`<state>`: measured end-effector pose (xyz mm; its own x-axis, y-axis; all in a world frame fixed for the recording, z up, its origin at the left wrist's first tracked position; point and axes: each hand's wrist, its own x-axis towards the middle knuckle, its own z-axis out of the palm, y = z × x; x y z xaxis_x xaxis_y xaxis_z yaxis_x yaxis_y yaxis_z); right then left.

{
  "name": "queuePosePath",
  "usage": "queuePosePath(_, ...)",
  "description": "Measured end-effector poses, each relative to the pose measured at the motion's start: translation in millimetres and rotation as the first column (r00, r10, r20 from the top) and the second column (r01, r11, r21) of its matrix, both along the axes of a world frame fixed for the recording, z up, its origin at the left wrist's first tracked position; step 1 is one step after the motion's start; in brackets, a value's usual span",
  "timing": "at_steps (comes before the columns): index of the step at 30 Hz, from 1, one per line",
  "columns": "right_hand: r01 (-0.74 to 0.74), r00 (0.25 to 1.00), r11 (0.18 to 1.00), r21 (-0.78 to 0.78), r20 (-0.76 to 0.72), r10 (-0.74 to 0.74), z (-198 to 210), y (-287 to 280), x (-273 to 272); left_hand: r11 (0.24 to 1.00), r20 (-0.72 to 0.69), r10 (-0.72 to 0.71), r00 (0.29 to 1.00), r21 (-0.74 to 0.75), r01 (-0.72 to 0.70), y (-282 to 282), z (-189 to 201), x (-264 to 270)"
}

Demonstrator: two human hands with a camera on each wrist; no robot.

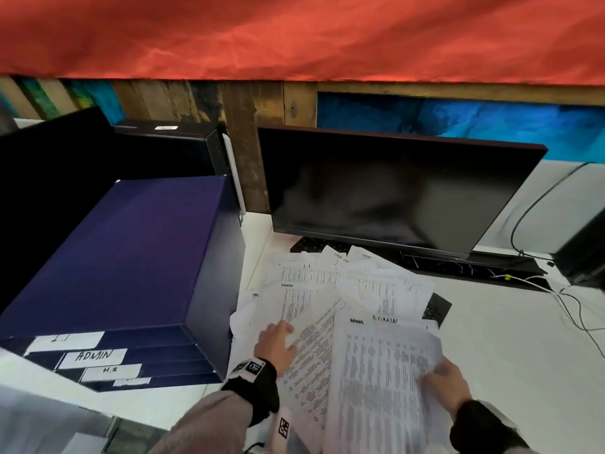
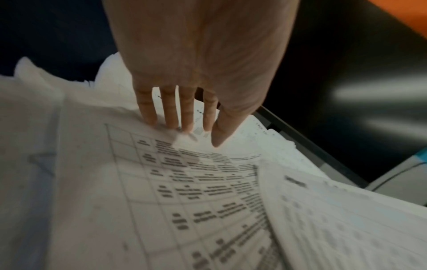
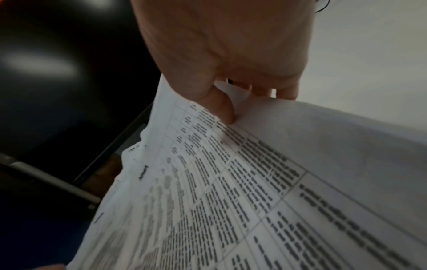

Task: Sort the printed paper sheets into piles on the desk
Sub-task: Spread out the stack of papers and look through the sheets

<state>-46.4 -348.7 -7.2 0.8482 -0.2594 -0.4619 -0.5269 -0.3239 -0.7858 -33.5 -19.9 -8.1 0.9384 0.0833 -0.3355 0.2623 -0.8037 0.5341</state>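
A loose heap of printed sheets (image 1: 330, 290) with tables and text covers the white desk (image 1: 510, 348) in front of the monitor. My left hand (image 1: 276, 344) lies on the heap with straight fingers (image 2: 169, 111) pressing a sheet down (image 2: 161, 182). My right hand (image 1: 447, 383) pinches the right edge of a raised bundle of table-printed sheets (image 1: 376, 381), thumb (image 3: 219, 107) on top and fingers under the paper (image 3: 231, 191). The top sheet of that bundle is headed "ADMIN".
A dark blue sorter box (image 1: 131, 257) with slots labelled I.T, ADMIN and H.R (image 1: 93, 355) stands at the left. A black monitor (image 1: 386, 191) and keyboard (image 1: 465, 267) sit behind the heap. Cables (image 1: 569, 299) trail at the right.
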Motion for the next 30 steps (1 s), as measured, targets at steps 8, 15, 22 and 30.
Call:
queuePosePath(8,0.024,1.0,0.993,0.117,-0.008,-0.024,-12,-8,-14,0.981,-0.155,0.035,0.987,0.193,-0.005,1,-13,10)
queuePosePath(15,0.032,0.999,0.972,0.234,0.019,-0.038,3,11,-5,0.997,-0.257,0.048,0.965,0.073,-0.03,1,-14,3)
queuePosePath(22,-0.107,0.992,0.986,0.132,-0.053,0.115,-7,35,3,0.96,-0.177,0.272,0.946,0.117,-0.254,7,-9,-2)
queuePosePath(30,-0.165,0.981,0.983,0.079,-0.094,0.173,-11,37,0,0.765,-0.216,0.555,0.804,-0.246,-0.595,13,-9,7)
